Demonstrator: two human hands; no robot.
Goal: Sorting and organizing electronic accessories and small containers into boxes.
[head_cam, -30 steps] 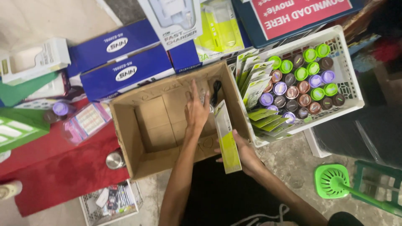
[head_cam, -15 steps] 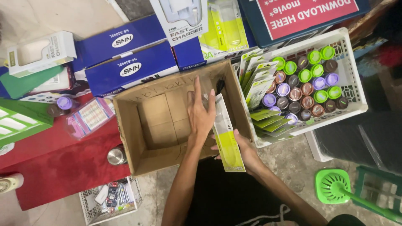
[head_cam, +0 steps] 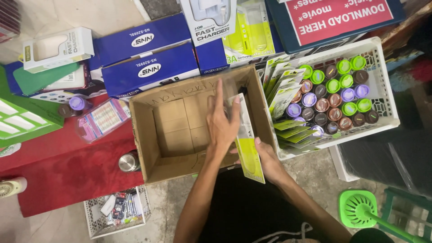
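Since a second ago my left hand point(head_cam: 221, 123) has slid right inside the cardboard box point(head_cam: 148, 135), and its fingertips now rest against the top of the yellow-and-white pack point(head_cam: 247, 139); before, it was spread apart from it. The pack itself has tipped a little, its lower end swinging out over the box's near wall.

The pack is a long, flat, narrow blister card, white at the top and bright yellow-green lower down, standing slanted along the box's right inner wall. My left hand lies open and flat, fingers stretched, pressing the pack rather than gripping it. My right hand point(head_cam: 269, 161) is curled around the pack's lower edge from beneath, thumb on its right side, holding it.

Just right of the box sits a white basket point(head_cam: 382, 96) full of round green, purple and brown caps, with more yellow-green cards at its left end.

Most of my right palm is hidden behind the pack. Something dark lies in the box's far right corner, too covered by my fingers to make out.
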